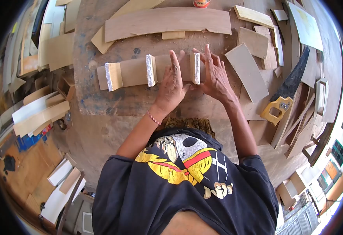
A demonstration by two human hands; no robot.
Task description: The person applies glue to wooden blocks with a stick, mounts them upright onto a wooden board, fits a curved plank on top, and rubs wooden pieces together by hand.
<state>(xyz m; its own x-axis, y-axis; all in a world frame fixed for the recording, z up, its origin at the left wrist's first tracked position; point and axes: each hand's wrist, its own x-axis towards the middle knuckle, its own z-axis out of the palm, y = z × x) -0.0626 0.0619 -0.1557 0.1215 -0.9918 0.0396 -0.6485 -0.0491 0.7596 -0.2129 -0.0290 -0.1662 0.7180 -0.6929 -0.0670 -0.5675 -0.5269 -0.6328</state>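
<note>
A flat wooden strip (133, 72) lies across the workbench, with three short blocks standing on it. The left block (114, 76) and the middle block (151, 70) have white, rough top edges. Around the right block (195, 68), also white along its edge, are both hands. My left hand (172, 80) is to its left, fingers extended and apart, holding nothing. My right hand (215, 74) is against its right side, fingers spread, touching it without wrapping round it.
A long curved board (167, 23) lies beyond the strip. To the right are loose boards (247, 72) and a handsaw (287, 94) with a yellow handle. A red can (201, 3) stands at the far edge. Stacked wood pieces (42, 113) are at the left.
</note>
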